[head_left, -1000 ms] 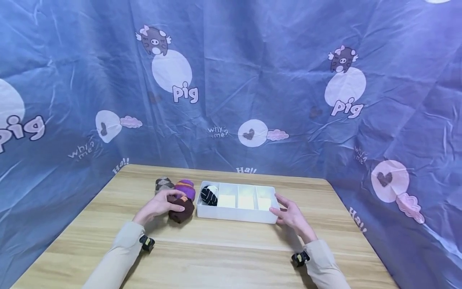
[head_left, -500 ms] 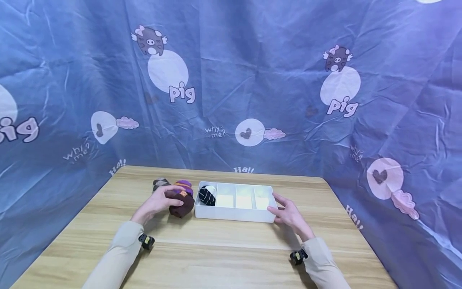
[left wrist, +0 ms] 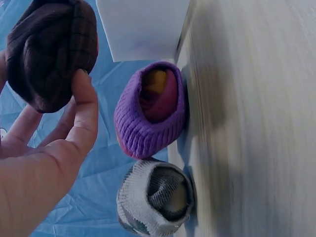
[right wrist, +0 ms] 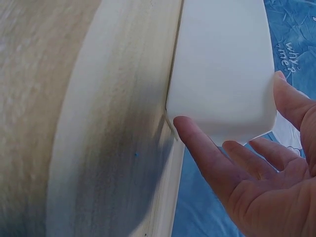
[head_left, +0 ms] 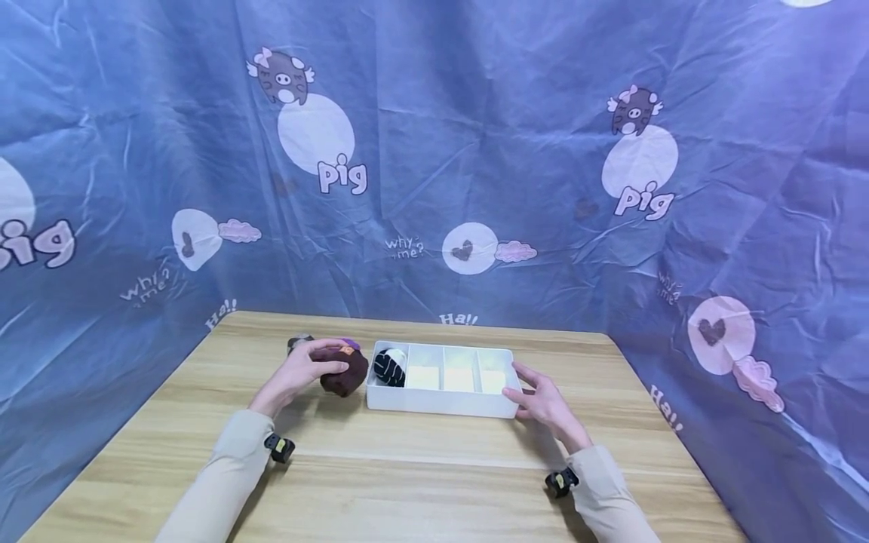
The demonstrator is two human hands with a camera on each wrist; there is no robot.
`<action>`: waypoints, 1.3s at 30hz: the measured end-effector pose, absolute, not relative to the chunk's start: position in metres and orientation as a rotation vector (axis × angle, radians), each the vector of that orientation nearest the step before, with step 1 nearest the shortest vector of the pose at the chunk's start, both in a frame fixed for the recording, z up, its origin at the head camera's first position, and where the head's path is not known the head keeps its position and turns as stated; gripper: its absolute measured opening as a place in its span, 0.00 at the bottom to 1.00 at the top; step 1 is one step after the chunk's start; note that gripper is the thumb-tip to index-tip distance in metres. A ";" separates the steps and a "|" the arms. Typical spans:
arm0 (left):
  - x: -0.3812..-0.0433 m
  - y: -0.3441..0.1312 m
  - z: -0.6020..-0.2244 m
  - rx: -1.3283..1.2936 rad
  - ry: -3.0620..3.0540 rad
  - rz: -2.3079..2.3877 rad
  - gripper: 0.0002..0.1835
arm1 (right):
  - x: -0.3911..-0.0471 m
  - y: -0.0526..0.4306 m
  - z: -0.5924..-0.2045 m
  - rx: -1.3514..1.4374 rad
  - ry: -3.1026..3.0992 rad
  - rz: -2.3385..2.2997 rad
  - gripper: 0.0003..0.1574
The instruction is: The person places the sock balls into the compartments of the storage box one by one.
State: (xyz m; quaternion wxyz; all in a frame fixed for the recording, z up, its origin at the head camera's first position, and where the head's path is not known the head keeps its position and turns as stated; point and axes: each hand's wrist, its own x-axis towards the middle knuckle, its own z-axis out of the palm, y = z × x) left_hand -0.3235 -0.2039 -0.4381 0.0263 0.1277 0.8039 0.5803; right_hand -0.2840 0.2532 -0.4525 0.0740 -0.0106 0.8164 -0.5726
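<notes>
My left hand [head_left: 302, 375] pinches a dark brown rolled-up sock [head_left: 345, 373] between thumb and fingers; it is held above the table in the left wrist view. Beneath it a purple rolled sock [left wrist: 150, 108] with yellow inside sits on the table, next to a grey patterned rolled sock [left wrist: 153, 197]. Both are mostly hidden by the hand in the head view. My right hand [head_left: 546, 403] grips the right end of a white divided box [head_left: 441, 402], thumb at the front rim. A black-and-white rolled sock [head_left: 390, 368] lies in the box's leftmost compartment.
The wooden table [head_left: 407, 483] has its back edge against a blue printed curtain [head_left: 421, 151], which also hangs along both sides. The box's other compartments show pale bottoms. A small black wrist camera sits on each wrist.
The left hand has raised the brown sock slightly and moved it toward the box, covering more of the purple sock. The right hand stays at the box's end. The head view shifted slightly.
</notes>
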 end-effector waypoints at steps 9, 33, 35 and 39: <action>-0.325 -0.195 -0.437 0.313 2.506 1.879 0.28 | -0.283 0.253 -0.453 -0.016 2.446 -1.730 0.47; -0.326 -0.169 -0.435 0.145 2.382 2.053 0.28 | -0.283 0.254 -0.453 -0.037 2.451 -1.724 0.48; -0.327 -0.167 -0.436 0.142 2.358 2.100 0.27 | -0.283 0.254 -0.454 -0.033 2.454 -1.725 0.48; -0.326 -0.164 -0.437 0.161 2.335 2.142 0.27 | -0.284 0.254 -0.455 -0.030 2.449 -1.735 0.48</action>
